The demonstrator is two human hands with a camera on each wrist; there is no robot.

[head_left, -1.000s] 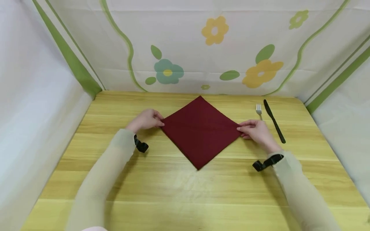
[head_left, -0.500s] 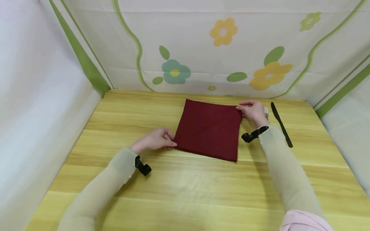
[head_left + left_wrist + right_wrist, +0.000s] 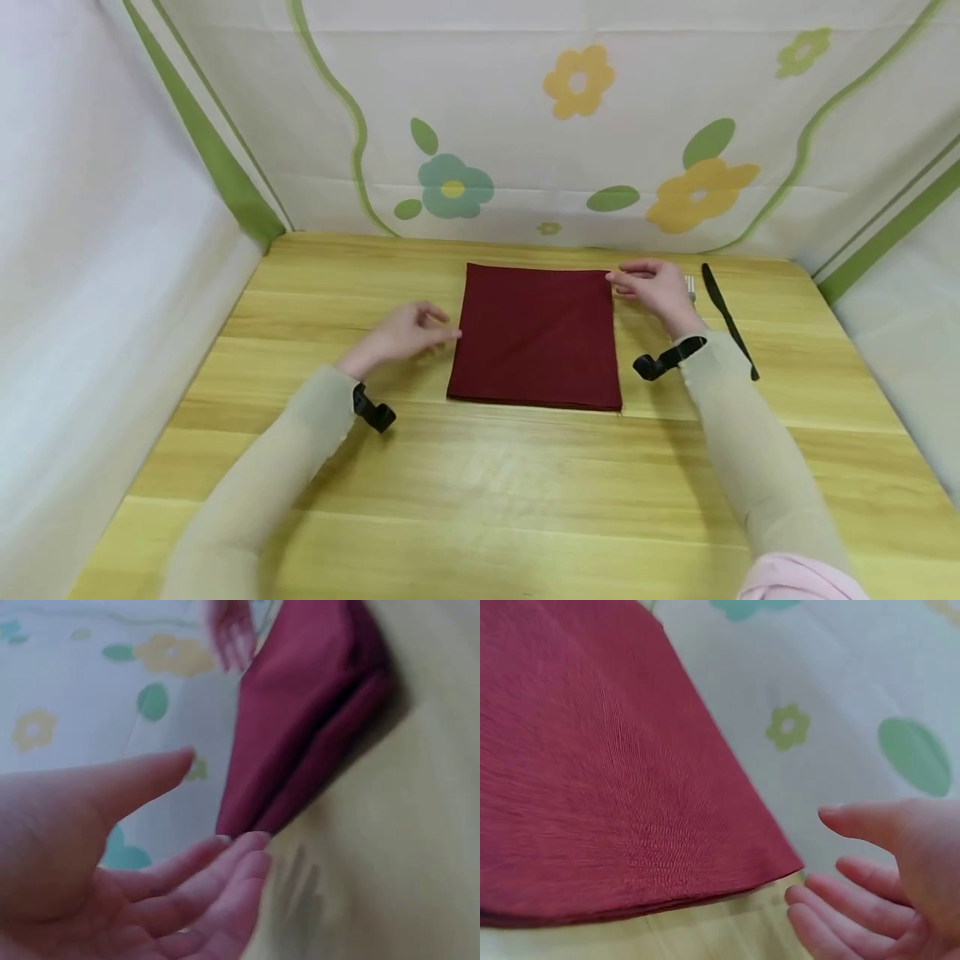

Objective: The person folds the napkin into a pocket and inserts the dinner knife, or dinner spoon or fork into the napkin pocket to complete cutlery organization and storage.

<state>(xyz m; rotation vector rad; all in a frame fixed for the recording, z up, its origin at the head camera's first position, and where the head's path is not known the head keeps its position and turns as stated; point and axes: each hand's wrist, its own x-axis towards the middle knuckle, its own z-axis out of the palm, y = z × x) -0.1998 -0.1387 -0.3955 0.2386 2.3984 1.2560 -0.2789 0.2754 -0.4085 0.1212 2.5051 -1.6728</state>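
Observation:
A dark red folded cloth napkin (image 3: 536, 337) lies flat and nearly square to the table, its layered edge facing the person. Beside its left edge my left hand (image 3: 408, 333) hovers with thumb and fingers spread, holding nothing; in the left wrist view the fingertips overlap a corner of the napkin (image 3: 300, 712). My right hand (image 3: 656, 287) is at the far right corner. In the right wrist view, thumb and fingers (image 3: 847, 904) are parted just off that corner of the napkin (image 3: 630, 772), with nothing between them.
Right of the right hand lie a fork (image 3: 691, 287), mostly hidden behind the hand and wrist, and a black knife (image 3: 727, 317). A flower-printed white curtain (image 3: 510, 108) stands along the back edge of the wooden table (image 3: 480, 500); white fabric (image 3: 112, 250) hangs at the left.
The napkin has been turned from a diamond to a square position. Both hands have let go of its corners, and the left hand has moved away from the near left corner up along the left edge.

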